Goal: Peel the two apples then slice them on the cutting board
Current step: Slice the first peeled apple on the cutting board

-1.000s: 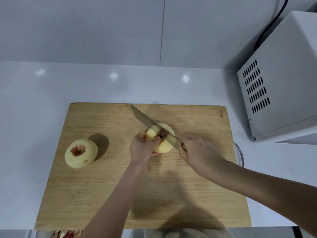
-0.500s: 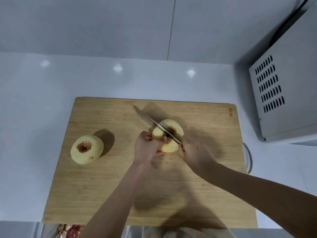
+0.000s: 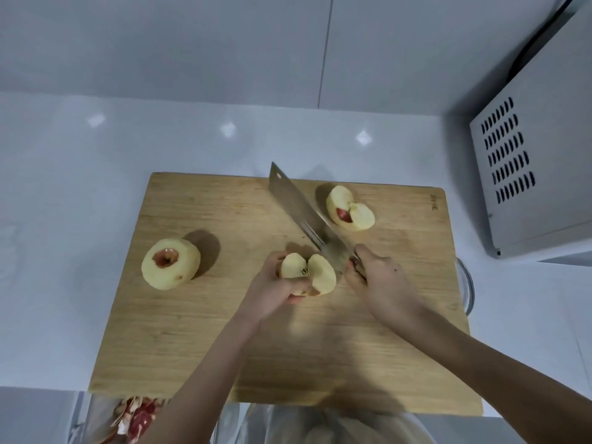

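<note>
Apple, pale yellow, peeled and whole (image 3: 171, 268), sits on the left part of the rectangular light wooden cutting board (image 3: 192, 331), with its hollow up and a ring of red skin left inside it. The second peeled apple is in two halves. One half (image 3: 350, 209) lies near the board's far right corner, cut face up, with a patch of red skin at its core. The other half (image 3: 309, 272) is near the middle of the board, cut face up with the core showing.

The left hand (image 3: 272, 293) grips this middle half, fingers curled round its left and near sides. The right hand (image 3: 381, 280) is wrapped round the handle of a broad steel cleaver (image 3: 301, 209). The cleaver's blade runs away from the hand to the board's far edge, tilted so that its flat side shows. It passes between the two halves, and its heel is just beside the held half; I cannot tell whether they touch.

The board lies on a white glossy bench (image 3: 64, 187). A grey vented metal appliance (image 3: 538, 155) stands at the right. A curved clear glass rim (image 3: 467, 283) shows past the board's right edge. Red and pale apple peelings (image 3: 134, 418) lie below the board's near left corner.
</note>
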Demonstrator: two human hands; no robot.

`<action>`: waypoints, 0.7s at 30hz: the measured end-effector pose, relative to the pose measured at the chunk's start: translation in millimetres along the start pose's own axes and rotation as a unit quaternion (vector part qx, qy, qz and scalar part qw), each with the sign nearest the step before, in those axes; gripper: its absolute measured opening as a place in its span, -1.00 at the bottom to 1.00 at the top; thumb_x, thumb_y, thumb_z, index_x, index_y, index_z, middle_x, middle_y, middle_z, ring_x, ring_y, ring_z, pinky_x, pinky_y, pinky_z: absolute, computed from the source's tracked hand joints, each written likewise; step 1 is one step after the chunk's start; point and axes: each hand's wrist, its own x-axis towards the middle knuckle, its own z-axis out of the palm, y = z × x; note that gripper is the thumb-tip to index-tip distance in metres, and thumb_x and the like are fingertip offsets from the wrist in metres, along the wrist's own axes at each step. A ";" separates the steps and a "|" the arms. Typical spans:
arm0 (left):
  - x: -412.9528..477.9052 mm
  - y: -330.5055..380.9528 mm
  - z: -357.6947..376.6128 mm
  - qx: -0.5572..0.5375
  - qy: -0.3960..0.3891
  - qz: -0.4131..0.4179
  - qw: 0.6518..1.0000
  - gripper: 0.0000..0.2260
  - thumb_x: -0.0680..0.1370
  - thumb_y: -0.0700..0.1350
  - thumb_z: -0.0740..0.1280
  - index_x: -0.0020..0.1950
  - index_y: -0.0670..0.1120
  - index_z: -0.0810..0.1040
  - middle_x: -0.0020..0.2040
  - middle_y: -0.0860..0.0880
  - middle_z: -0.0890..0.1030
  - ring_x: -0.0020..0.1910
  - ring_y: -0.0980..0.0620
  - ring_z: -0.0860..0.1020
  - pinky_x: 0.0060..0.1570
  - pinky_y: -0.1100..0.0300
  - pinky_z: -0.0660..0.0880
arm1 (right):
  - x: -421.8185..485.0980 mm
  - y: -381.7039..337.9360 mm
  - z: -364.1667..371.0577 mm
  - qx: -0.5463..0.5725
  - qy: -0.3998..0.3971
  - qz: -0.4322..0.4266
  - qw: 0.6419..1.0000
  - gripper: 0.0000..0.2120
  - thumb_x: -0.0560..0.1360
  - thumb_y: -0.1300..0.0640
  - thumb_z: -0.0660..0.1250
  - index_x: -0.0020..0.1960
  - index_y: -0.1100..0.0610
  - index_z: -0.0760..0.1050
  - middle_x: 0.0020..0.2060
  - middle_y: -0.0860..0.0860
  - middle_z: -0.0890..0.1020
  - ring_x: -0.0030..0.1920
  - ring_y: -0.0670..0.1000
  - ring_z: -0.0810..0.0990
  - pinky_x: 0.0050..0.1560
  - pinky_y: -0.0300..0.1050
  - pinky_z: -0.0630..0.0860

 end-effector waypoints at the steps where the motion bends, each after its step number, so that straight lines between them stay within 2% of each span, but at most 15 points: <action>1: 0.7 -1.4 2.1 -0.002 0.013 0.003 1.000 -0.56 0.40 -0.20 0.51 0.19 -0.01 0.42 0.12 -0.05 0.53 0.10 -0.08 0.57 0.00 -0.06 0.61 | -3.2 -0.8 -2.5 0.027 0.010 -0.001 1.000 -0.80 0.57 0.14 0.19 -0.23 0.06 0.29 -0.51 -0.09 0.37 -0.48 -0.07 0.38 -0.44 -0.16 0.26; 4: 0.7 -6.9 9.0 0.016 0.064 0.017 0.998 -0.58 0.42 -0.08 0.51 0.18 -0.01 0.40 0.09 -0.03 0.54 0.06 -0.04 0.58 -0.02 -0.07 0.61 | -14.3 -3.9 -10.6 0.112 0.018 0.021 0.993 -0.72 0.56 0.14 0.21 -0.31 -0.01 0.26 -0.54 -0.09 0.34 -0.55 -0.10 0.31 -0.51 -0.19 0.29; 7: -1.3 -9.5 13.1 0.006 0.079 0.014 0.997 -0.53 0.35 -0.02 0.53 0.20 -0.04 0.49 0.05 0.01 0.61 0.03 0.00 0.61 0.03 -0.07 0.59 | -26.4 -1.7 -14.7 0.242 -0.018 0.093 0.966 -0.79 0.57 0.14 0.18 -0.23 0.12 0.34 -0.56 0.01 0.40 -0.63 -0.03 0.36 -0.59 -0.13 0.38; 10: -4.9 -11.7 15.0 0.006 0.070 0.031 0.997 -0.68 0.42 -0.12 0.49 0.15 -0.08 0.59 0.01 -0.02 0.66 -0.03 0.05 0.63 0.00 0.06 0.60 | -35.3 2.5 -15.9 0.300 -0.057 0.134 0.943 -0.82 0.59 0.15 0.15 -0.18 0.14 0.36 -0.58 0.07 0.43 -0.65 0.01 0.37 -0.55 -0.09 0.41; 13: -12.3 -11.9 16.8 -0.068 0.066 0.047 0.994 -0.73 0.46 -0.25 0.43 0.15 -0.13 0.56 0.04 -0.04 0.65 -0.10 0.08 0.63 -0.23 0.28 0.56 | -41.3 5.3 -16.3 0.330 -0.072 0.142 0.930 -0.78 0.61 0.15 0.15 -0.21 0.16 0.32 -0.58 0.07 0.42 -0.64 0.03 0.35 -0.56 -0.13 0.39; 15: -14.9 -8.8 18.1 -0.136 0.049 0.041 0.989 -0.72 0.48 -0.30 0.40 0.18 -0.16 0.51 0.05 -0.08 0.63 -0.13 0.04 0.64 -0.26 0.24 0.58 | -42.8 5.3 -16.9 0.336 -0.074 0.138 0.929 -0.78 0.61 0.15 0.14 -0.21 0.15 0.31 -0.58 0.07 0.41 -0.64 0.03 0.34 -0.57 -0.15 0.37; 19: -13.9 -0.5 19.4 -0.210 0.020 0.020 0.977 -0.75 0.51 -0.31 0.35 0.14 -0.07 0.51 -0.02 -0.06 0.64 -0.18 0.05 0.66 -0.04 0.09 0.58 | -40.5 2.3 -20.9 0.331 -0.071 0.116 0.934 -0.78 0.62 0.16 0.12 -0.22 0.12 0.32 -0.60 0.10 0.40 -0.66 0.04 0.33 -0.58 -0.16 0.37; 21: -13.8 3.0 20.6 -0.233 0.018 0.022 0.972 -0.74 0.49 -0.28 0.38 0.13 -0.06 0.53 0.04 -0.10 0.64 -0.08 -0.01 0.67 0.11 -0.05 0.56 | -39.3 1.2 -24.9 0.322 -0.069 0.101 0.939 -0.77 0.62 0.16 0.12 -0.22 0.11 0.32 -0.61 0.09 0.41 -0.65 0.04 0.33 -0.57 -0.14 0.38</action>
